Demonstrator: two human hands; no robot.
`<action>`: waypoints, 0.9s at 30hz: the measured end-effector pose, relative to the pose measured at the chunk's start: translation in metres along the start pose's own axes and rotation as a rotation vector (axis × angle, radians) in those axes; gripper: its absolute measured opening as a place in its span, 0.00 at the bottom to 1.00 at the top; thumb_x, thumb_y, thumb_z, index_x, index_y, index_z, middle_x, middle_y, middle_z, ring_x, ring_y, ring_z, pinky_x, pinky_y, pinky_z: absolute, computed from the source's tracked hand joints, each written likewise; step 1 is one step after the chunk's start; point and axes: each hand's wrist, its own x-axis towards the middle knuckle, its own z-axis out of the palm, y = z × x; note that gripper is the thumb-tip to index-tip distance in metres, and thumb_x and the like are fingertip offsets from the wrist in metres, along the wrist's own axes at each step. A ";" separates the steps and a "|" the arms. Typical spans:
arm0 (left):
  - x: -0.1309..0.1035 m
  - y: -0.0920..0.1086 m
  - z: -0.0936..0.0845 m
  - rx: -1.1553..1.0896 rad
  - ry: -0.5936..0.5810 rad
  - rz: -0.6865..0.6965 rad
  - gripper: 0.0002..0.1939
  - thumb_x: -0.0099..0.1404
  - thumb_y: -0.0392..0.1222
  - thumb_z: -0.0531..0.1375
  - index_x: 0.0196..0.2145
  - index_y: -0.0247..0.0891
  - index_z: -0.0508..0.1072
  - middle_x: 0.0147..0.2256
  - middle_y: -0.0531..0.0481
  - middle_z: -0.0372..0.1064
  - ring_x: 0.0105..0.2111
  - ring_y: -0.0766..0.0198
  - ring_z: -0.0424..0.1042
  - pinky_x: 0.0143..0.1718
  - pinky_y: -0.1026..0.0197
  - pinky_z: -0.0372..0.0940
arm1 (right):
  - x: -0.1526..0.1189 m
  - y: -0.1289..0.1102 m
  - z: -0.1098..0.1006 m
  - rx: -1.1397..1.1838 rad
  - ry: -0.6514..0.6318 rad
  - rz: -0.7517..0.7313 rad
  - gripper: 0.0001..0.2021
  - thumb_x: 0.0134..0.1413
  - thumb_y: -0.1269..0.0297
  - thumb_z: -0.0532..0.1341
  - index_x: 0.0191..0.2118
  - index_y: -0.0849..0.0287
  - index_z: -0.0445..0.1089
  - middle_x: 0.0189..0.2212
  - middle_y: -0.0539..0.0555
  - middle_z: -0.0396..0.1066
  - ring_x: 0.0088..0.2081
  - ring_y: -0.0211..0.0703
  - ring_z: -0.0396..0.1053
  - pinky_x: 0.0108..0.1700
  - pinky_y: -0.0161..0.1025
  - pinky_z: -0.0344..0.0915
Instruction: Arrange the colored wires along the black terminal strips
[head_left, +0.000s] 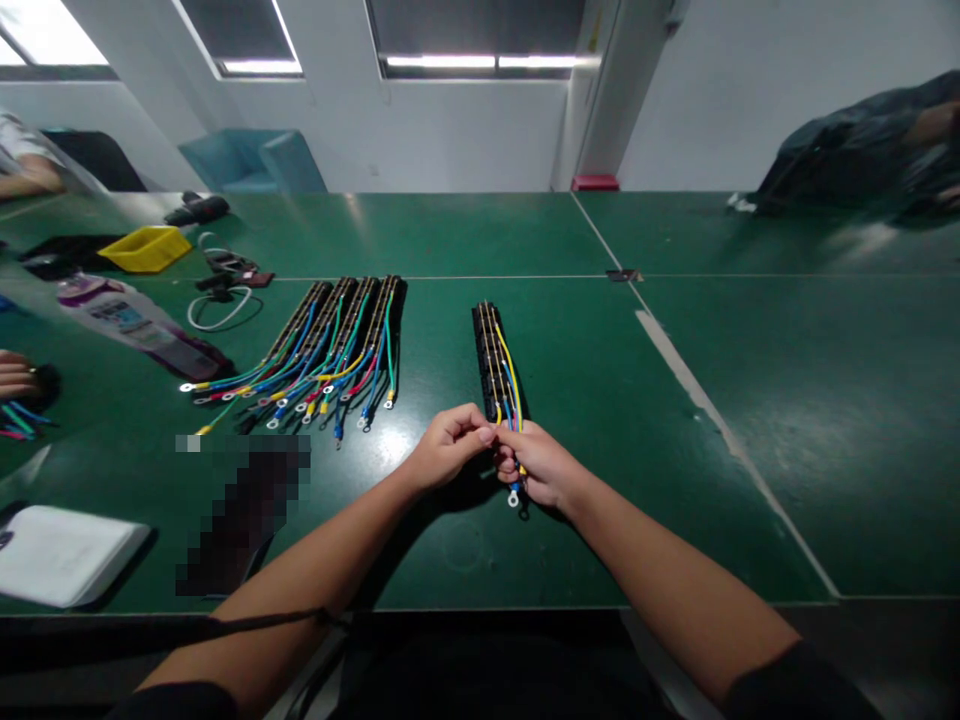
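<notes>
The right hand (544,463) is clamping its fingers around a bundle of colored wires (512,390), and the wires are running from a long black terminal strip (489,350) that is lying on the green worktop (600,560) just beyond the fingers, pointing away from them. The left hand (454,447) is bringing its thumb and forefinger together right beside the right thumb, at the near end of the strip; what is sitting between those two tips is too small to tell. Below the right fingers a ring terminal (513,496) with a blue sleeve is poking out, and a yellow wire is arching along the right side of the strip before passing into the grip. To the left of the fingers and a little farther off, four similar wired strips (337,320) are lying side by side, their wires fanning toward the near side and ending in ring terminals. Farther left of the fingers, a bottle (142,325) with purple parts is lying tilted across the view, a white cable (221,312) is coiling beyond the strips, and a yellow bin (147,249) is standing behind the bottle. Nearer than the fingers, to the left, a white box-like item (67,555) is resting, and at the far left another person's hand (16,378) is hovering near more wires.
</notes>
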 end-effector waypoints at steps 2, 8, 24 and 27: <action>0.000 -0.001 -0.001 -0.031 -0.003 -0.006 0.15 0.61 0.49 0.61 0.32 0.32 0.68 0.29 0.50 0.69 0.29 0.67 0.68 0.33 0.65 0.62 | 0.000 -0.001 0.000 0.002 -0.004 0.012 0.14 0.50 0.63 0.65 0.27 0.60 0.57 0.13 0.41 0.54 0.12 0.25 0.51 0.15 0.24 0.47; 0.001 0.002 -0.004 0.063 0.013 -0.024 0.15 0.62 0.49 0.61 0.29 0.32 0.68 0.27 0.50 0.69 0.28 0.68 0.67 0.32 0.66 0.60 | -0.001 0.000 0.001 -0.027 0.024 -0.001 0.14 0.50 0.64 0.65 0.27 0.60 0.57 0.14 0.41 0.54 0.12 0.25 0.51 0.15 0.25 0.47; 0.000 0.011 -0.003 0.011 0.022 -0.061 0.15 0.61 0.47 0.62 0.26 0.31 0.67 0.25 0.52 0.69 0.26 0.70 0.65 0.29 0.68 0.59 | -0.004 -0.003 0.003 -0.052 0.043 0.020 0.10 0.56 0.68 0.59 0.27 0.60 0.58 0.13 0.42 0.55 0.12 0.27 0.54 0.13 0.25 0.49; 0.002 0.011 -0.003 0.039 0.026 -0.058 0.16 0.62 0.47 0.61 0.25 0.32 0.65 0.23 0.53 0.66 0.25 0.72 0.64 0.28 0.69 0.57 | -0.004 -0.001 0.003 -0.082 0.035 -0.007 0.10 0.58 0.67 0.58 0.27 0.60 0.59 0.13 0.42 0.54 0.12 0.28 0.55 0.13 0.25 0.50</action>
